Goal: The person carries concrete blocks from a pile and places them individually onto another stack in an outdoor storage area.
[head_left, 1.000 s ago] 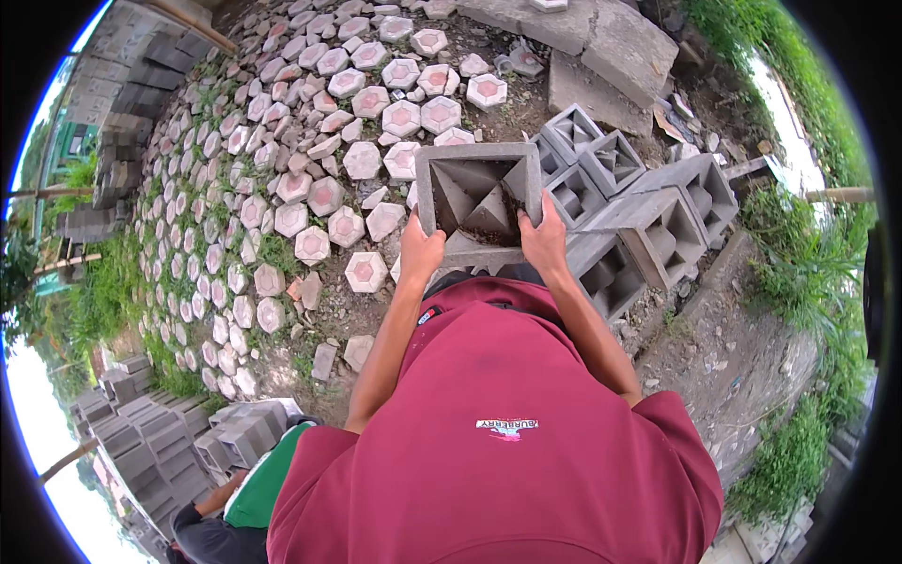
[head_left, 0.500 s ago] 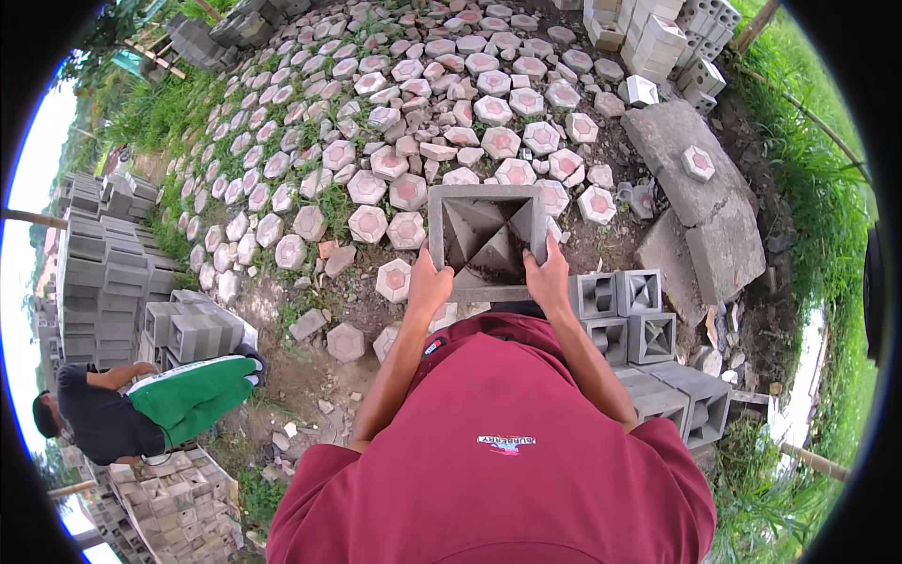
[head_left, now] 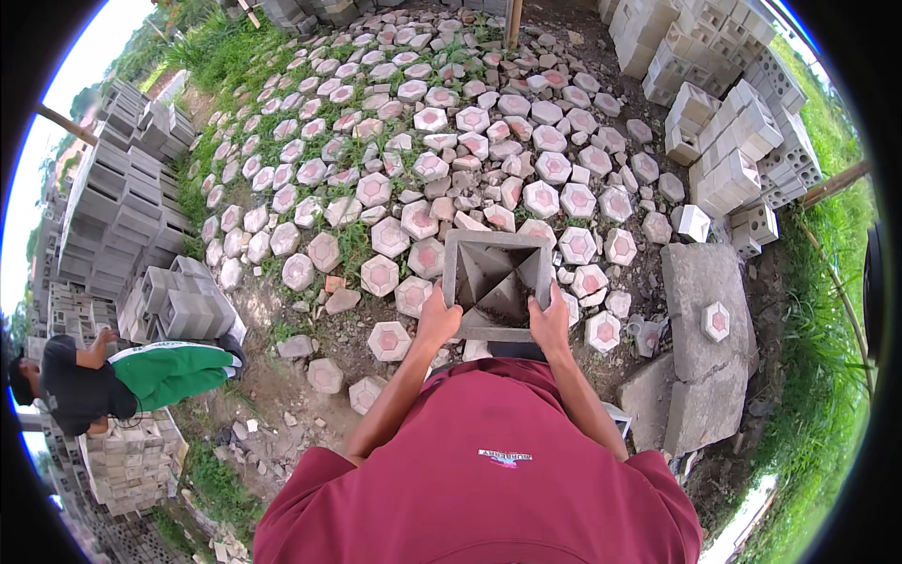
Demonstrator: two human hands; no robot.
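A square grey concrete block (head_left: 498,333) is held up in front of my body, its hollow face toward me. Inside its thick frame, slanted faces form an X-like pattern, with dark dirt in the corners. My left hand (head_left: 439,320) grips the left side of the frame, thumb on the front edge. On the opposite side my right hand (head_left: 549,320) clasps the frame the same way. Fingers behind the block are hidden. Beneath it, the ground is covered with hexagonal pavers (head_left: 380,275) with pinkish centres.
Cracked concrete slabs (head_left: 695,282) lie at right, one bearing a paver. Pale hollow blocks (head_left: 738,122) are stacked at far right, grey blocks (head_left: 117,226) at left. Another person (head_left: 169,374) in green trousers is beside the left stacks. A wooden post (head_left: 513,23) stands at the back.
My view has turned leftward, and the grey blocks by my right arm have mostly gone out of sight. Both hands still hold the block, which sits slightly lower in view.
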